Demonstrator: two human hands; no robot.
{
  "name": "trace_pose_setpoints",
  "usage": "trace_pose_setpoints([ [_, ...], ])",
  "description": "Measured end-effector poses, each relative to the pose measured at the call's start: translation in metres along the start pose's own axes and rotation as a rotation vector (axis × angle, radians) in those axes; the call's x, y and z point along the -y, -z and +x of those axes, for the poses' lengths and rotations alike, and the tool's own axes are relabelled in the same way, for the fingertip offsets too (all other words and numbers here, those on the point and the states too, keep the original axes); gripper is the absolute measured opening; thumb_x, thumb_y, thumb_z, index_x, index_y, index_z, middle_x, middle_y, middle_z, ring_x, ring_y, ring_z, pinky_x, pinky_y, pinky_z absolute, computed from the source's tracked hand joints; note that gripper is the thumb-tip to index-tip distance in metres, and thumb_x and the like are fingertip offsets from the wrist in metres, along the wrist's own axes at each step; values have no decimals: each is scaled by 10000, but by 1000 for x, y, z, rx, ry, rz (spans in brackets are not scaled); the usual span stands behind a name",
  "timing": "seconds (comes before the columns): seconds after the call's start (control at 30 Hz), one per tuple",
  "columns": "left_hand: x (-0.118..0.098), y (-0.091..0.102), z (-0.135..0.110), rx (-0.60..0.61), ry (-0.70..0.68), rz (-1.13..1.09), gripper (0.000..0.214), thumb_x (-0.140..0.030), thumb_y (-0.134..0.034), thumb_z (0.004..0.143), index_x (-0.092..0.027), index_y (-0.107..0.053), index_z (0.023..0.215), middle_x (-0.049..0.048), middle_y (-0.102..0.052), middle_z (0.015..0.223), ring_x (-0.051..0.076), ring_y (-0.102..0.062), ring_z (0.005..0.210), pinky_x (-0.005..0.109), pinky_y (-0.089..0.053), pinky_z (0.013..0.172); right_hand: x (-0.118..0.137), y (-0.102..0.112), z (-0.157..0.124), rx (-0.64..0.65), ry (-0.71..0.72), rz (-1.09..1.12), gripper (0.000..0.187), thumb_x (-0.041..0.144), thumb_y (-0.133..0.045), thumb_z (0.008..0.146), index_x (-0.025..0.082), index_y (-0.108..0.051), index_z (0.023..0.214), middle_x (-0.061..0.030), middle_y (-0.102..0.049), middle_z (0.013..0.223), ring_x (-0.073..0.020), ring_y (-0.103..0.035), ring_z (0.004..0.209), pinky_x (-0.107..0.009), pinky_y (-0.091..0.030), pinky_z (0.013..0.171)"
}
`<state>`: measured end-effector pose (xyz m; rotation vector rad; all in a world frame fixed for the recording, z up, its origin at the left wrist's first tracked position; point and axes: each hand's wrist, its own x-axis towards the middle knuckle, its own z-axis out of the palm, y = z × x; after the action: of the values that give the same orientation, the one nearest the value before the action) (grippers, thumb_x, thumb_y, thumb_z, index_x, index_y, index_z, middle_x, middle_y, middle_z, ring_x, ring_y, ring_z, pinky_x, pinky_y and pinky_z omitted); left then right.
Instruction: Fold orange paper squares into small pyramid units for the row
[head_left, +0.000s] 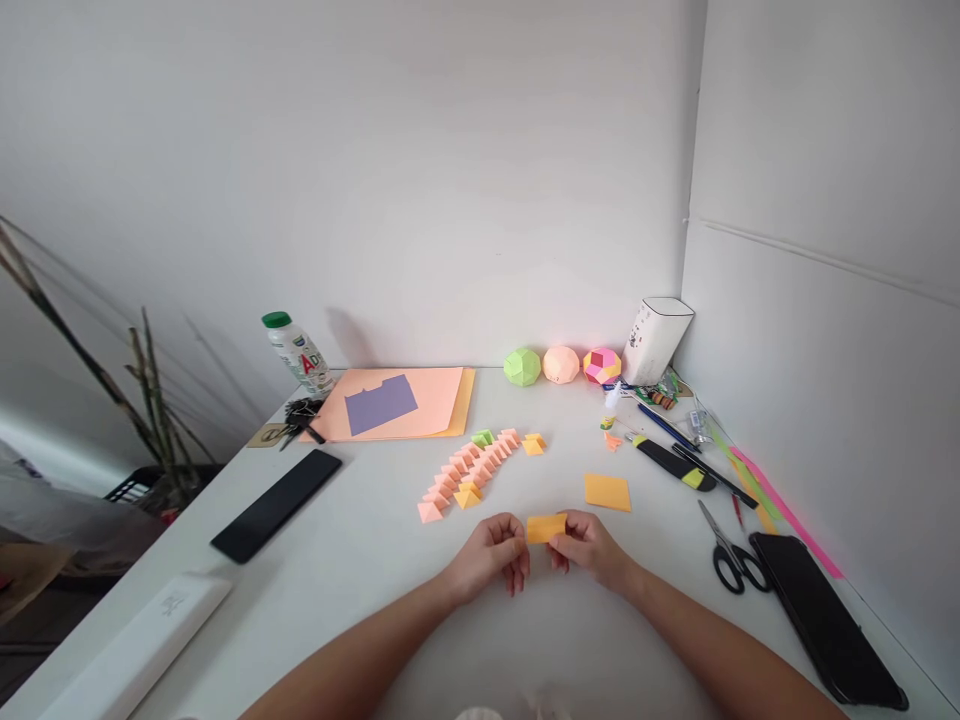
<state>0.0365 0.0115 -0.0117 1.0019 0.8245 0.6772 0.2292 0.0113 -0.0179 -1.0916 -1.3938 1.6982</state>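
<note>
A small orange rectangle of paper [546,528] is held up between my two hands, low over the white table. My right hand [592,550] pinches its right end between thumb and fingers. At the left end, the thumb and fingers of my left hand [491,555] are closed at the paper's edge, the other fingers curled below. Just beyond my right hand lies an orange paper pad [607,492]. Ahead of my left hand run rows of folded peach paper pieces [450,480], with orange folded pieces [469,494] and green ones [482,438] beside them.
Scissors [729,555], a black phone [829,620], a cutter knife [673,464] and pens lie right. Three paper balls [561,365] and a white box [656,340] stand at the wall. Left are peach sheets [435,400], a bottle [298,355] and a dark slab [277,505].
</note>
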Motion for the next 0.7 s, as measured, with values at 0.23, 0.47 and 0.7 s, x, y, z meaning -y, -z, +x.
trace_pose_setpoints([
  [0.23, 5, 2, 4, -4, -62, -38, 315, -421, -615, 769, -184, -411, 809, -10, -642, 607, 106, -571, 399, 180, -410, 332, -7, -1, 0, 18, 25, -88, 158, 302, -576, 779, 148, -572, 741, 14, -559, 621, -114, -517, 540, -230, -424, 506],
  [0.47, 3, 3, 4, 8, -48, -42, 349, -432, -651, 742, -177, -422, 805, -21, -629, 570, 88, -541, 372, 182, -419, 340, -2, -3, -2, -31, 23, -133, 278, 416, -523, 836, 151, -556, 758, 22, -539, 564, -120, -525, 524, -227, -422, 493],
  [0.7, 7, 6, 3, 26, -94, -55, 316, -393, -626, 783, -180, -436, 917, -32, -599, 604, 85, -533, 401, 188, -430, 360, 0, -5, -2, -53, 5, -150, 207, 350, -540, 818, 148, -573, 793, 18, -536, 607, -124, -533, 547, -224, -430, 489],
])
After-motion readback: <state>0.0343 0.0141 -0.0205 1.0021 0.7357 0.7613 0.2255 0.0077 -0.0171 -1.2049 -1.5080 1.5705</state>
